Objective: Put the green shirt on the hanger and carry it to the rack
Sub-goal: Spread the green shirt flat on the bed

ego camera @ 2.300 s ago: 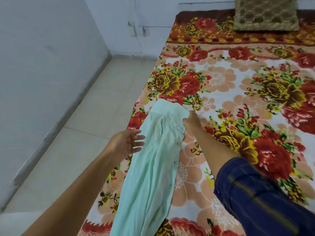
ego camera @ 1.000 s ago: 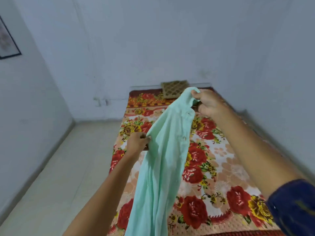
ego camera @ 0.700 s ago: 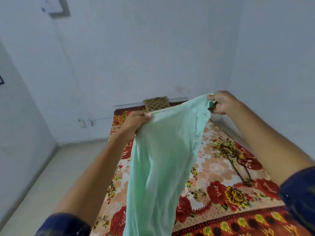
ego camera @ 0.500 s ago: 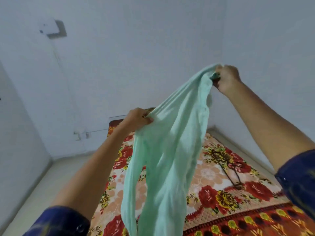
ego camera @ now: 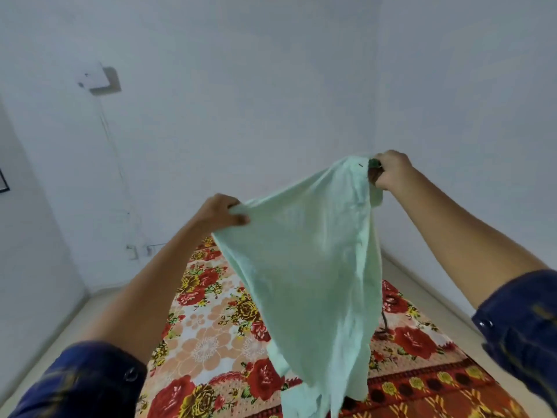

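Observation:
The pale green shirt point(ego camera: 310, 267) hangs in the air in front of me, spread between both hands above the bed. My left hand point(ego camera: 221, 212) grips its upper left edge with curled fingers. My right hand point(ego camera: 390, 170) grips the upper right corner, higher up, and a small dark green bit shows at its fingers. The shirt's lower part dangles down to the bottom of the view. No hanger or rack is clearly in sight.
A bed with a red and yellow floral sheet point(ego camera: 211, 342) lies below the shirt. White walls close in behind and on the right. Pale tiled floor point(ego camera: 60, 336) runs along the bed's left side. A switch box point(ego camera: 99, 78) sits on the wall.
Both hands lifted the shirt off the bed and drew apart, spreading it wide. Since half a second ago the fabric has opened flatter between the hands.

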